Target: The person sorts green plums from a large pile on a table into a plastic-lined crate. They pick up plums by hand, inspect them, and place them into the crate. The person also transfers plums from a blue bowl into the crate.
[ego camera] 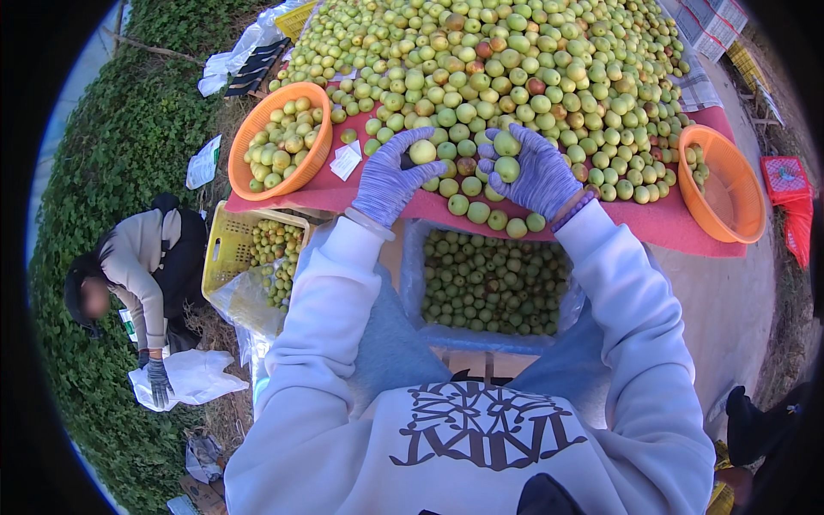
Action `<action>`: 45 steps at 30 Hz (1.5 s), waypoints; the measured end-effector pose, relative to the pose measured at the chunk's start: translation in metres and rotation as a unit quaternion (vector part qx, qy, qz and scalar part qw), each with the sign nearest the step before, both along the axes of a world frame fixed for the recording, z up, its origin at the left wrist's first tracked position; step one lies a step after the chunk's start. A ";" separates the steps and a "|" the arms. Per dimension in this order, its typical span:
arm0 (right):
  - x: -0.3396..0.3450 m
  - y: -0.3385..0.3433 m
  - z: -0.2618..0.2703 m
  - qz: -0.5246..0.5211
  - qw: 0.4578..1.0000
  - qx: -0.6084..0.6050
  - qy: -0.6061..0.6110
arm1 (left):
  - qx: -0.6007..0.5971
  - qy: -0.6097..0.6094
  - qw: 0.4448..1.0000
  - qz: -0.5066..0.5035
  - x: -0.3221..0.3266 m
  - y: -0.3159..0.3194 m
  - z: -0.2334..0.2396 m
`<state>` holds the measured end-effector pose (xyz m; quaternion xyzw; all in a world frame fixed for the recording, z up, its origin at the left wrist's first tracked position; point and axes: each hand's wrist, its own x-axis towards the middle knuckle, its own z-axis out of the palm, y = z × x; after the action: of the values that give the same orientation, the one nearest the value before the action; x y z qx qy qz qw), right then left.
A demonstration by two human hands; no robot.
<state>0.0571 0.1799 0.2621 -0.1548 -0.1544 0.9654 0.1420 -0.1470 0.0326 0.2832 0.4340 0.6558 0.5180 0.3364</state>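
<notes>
Round green fruits (553, 71), some with reddish skin, are heaped on a table covered with red cloth (695, 225). My left hand (396, 170), in a purple knitted glove, has a pale green fruit (423, 151) between thumb and fingers at the near edge of the heap. Just right of it, my right hand (537, 167), gloved alike, holds two green fruits (507, 169), one above the other, against its fingers. Several loose fruits lie below and between the hands. Under the table edge, between my knees, a crate lined with clear plastic (415, 283) is filled with darker-looking green fruits (492, 283).
An orange basket (239, 154) of fruits stands at the left, another orange basket (734, 193) with few fruits at the right. A yellow crate (215, 257) holds small fruits beside my left knee. Further left, a person (148, 257) bends over white plastic sheeting (199, 380).
</notes>
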 end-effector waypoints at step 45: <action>0.029 0.008 0.007 -0.100 0.879 0.337 -0.322 | -0.126 0.562 0.816 -0.048 0.015 0.031 -0.036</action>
<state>0.0863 0.1876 0.2693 -0.4148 -0.4911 0.7325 0.2240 -0.1324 0.0637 0.2468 0.6342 0.7689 0.0800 -0.0148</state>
